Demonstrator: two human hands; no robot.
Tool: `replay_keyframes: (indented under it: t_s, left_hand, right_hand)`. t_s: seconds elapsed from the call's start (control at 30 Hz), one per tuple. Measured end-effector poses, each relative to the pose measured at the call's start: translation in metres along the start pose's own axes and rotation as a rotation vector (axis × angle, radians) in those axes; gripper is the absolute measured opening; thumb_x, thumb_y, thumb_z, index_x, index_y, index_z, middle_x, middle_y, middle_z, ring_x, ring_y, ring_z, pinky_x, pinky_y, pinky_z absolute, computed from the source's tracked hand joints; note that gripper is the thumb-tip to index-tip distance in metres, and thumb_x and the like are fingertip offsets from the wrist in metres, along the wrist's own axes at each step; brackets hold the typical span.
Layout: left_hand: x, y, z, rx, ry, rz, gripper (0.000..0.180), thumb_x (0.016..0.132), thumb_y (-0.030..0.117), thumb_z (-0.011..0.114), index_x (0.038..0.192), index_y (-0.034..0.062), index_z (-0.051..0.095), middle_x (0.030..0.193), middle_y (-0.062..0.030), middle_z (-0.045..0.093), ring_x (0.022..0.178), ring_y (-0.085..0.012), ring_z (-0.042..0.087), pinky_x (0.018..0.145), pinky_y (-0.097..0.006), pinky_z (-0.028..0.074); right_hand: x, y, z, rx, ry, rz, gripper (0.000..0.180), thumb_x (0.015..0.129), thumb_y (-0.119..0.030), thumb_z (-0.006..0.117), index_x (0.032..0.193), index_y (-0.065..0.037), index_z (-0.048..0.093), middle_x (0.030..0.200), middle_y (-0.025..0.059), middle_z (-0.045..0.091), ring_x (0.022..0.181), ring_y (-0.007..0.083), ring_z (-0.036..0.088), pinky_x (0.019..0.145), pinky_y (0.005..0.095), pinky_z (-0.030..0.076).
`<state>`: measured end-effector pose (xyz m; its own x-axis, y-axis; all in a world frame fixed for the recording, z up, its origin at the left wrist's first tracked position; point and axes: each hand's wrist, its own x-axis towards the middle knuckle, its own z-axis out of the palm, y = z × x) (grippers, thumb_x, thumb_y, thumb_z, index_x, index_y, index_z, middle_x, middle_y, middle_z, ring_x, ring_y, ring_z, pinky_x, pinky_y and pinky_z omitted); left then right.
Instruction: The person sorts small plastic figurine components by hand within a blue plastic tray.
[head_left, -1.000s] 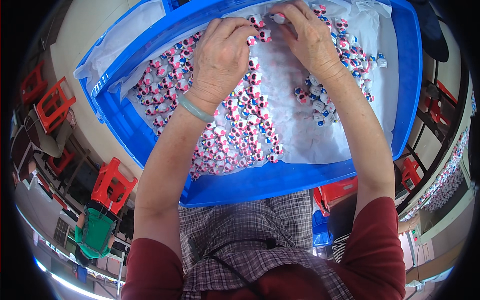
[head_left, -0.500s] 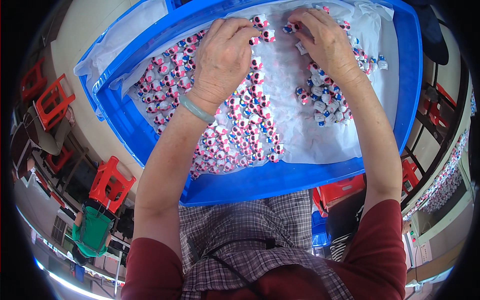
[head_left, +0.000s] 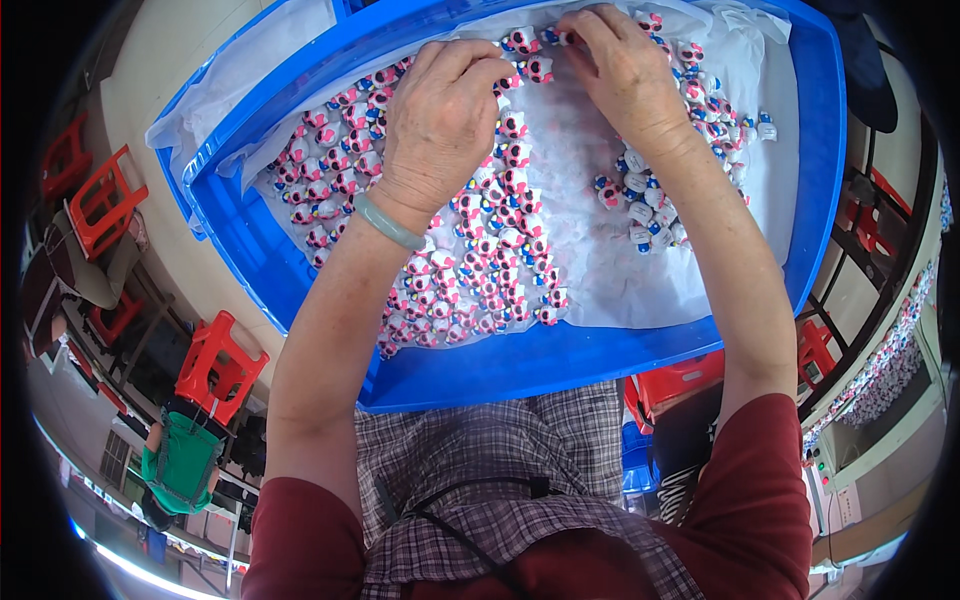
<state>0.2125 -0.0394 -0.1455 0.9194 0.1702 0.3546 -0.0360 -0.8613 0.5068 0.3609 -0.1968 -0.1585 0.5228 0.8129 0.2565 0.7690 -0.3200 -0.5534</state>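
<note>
Head view, hidden parts: the fingertips of the left hand (head_left: 440,115) curl down among the figurines, so its grip cannot be told; the far rim of the blue tray (head_left: 500,365) runs out of the top of the picture.
Left hand: lies palm down on the upper middle of the tray, fingers bent, a pale green bangle (head_left: 388,222) on the wrist.
Right hand: the right hand (head_left: 625,70) is at the tray's far edge, fingers drawn together at a pink and white figurine (head_left: 560,36); whether it pinches the piece or only touches it cannot be made out.
Pink figurines: a dense spread of small pink and white figurines (head_left: 490,270) covers the left and middle of the tray, partly under the left forearm.
Blue figurines: a smaller cluster of blue and white figurines (head_left: 640,205) lies beside the right forearm; too small to read any detail.
Lining: a white plastic sheet (head_left: 620,280) lies under all the pieces, crumpled at the corners.
Tray place: on the lap, above a checked apron (head_left: 480,450).
Surroundings: red plastic stools (head_left: 218,365) on the floor at left, bent by the lens.
</note>
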Motion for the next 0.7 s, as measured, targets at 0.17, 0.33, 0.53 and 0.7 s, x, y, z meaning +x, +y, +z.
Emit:
replay_keyframes:
  t_s: [0.17, 0.33, 0.53, 0.7]
  left_hand:
    - [-0.001, 0.003, 0.001, 0.003, -0.008, -0.005, 0.019, 0.077, -0.003, 0.066, 0.093, 0.0069, 0.070, 0.102, -0.0042, 0.065, 0.093, -0.0266, 0.062, 0.081, -0.039, 0.054]
    - [-0.003, 0.002, 0.001, -0.003, -0.011, 0.003, 0.019, 0.077, -0.003, 0.065, 0.093, 0.0061, 0.070, 0.102, -0.0054, 0.065, 0.093, -0.0273, 0.062, 0.081, -0.040, 0.053]
    - [-0.002, 0.006, -0.011, -0.010, -0.018, -0.019, 0.021, 0.083, -0.007, 0.063, 0.100, 0.0038, 0.071, 0.106, -0.0089, 0.069, 0.095, -0.0294, 0.064, 0.083, -0.039, 0.053]
    - [-0.006, 0.009, -0.013, -0.018, -0.023, -0.027, 0.020, 0.080, -0.005, 0.065, 0.097, 0.0046, 0.070, 0.104, -0.0075, 0.067, 0.094, -0.0284, 0.063, 0.082, -0.039, 0.053]
  right_hand:
    - [-0.003, 0.004, 0.010, 0.031, 0.031, 0.032, 0.019, 0.084, -0.004, 0.067, 0.103, -0.003, 0.061, 0.102, 0.0179, 0.061, 0.091, 0.0385, 0.064, 0.079, 0.0443, 0.054]
    - [0.004, -0.008, -0.021, 0.004, 0.009, 0.001, 0.021, 0.084, -0.007, 0.067, 0.105, -0.003, 0.064, 0.103, 0.0172, 0.063, 0.095, 0.0376, 0.065, 0.080, 0.0440, 0.055]
    - [-0.024, 0.020, -0.054, -0.050, -0.131, 0.014, 0.028, 0.079, 0.003, 0.070, 0.105, -0.007, 0.068, 0.106, 0.0069, 0.068, 0.102, 0.0290, 0.065, 0.087, 0.0397, 0.055]
    - [-0.036, 0.018, -0.041, -0.169, -0.176, -0.216, 0.019, 0.079, -0.012, 0.073, 0.096, -0.010, 0.067, 0.099, 0.0034, 0.068, 0.097, 0.0230, 0.062, 0.082, 0.0399, 0.049]
